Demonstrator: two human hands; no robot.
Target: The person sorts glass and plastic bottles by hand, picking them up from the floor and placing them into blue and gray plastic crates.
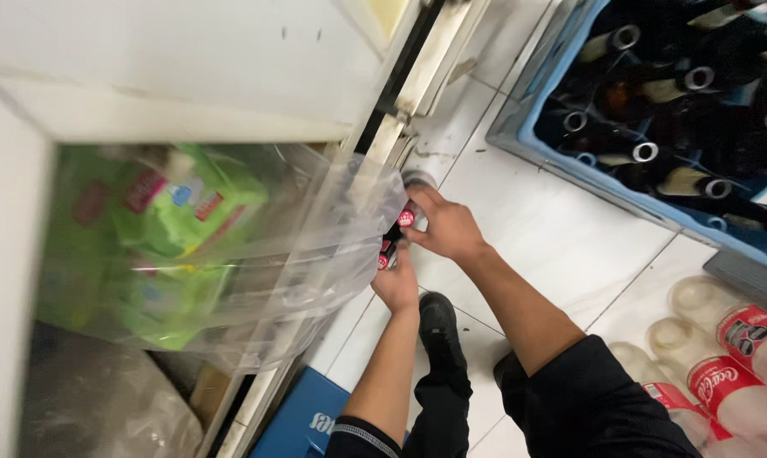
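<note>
Chest freezer [171,76] left of frame, standing on the tiled floor [553,229]; its lid raised, packets [180,212] inside, a clear plastic sheet [316,246] hanging over them and out past the freezer's right edge; left hand [398,284] and right hand [445,227] low beside that edge, right hand above the left, each on what looks like a small capped bottle [405,218], partly hidden; crate [570,161] on the floor upper right, bottles [646,153] lying in it, necks toward the freezer; shrink-wrapped bottles [723,373] on the floor lower right, in front of the crate; the person's shoe [439,326] on the floor below the hands; a second crate [307,420] against the freezer's base, bottom centre.
</note>
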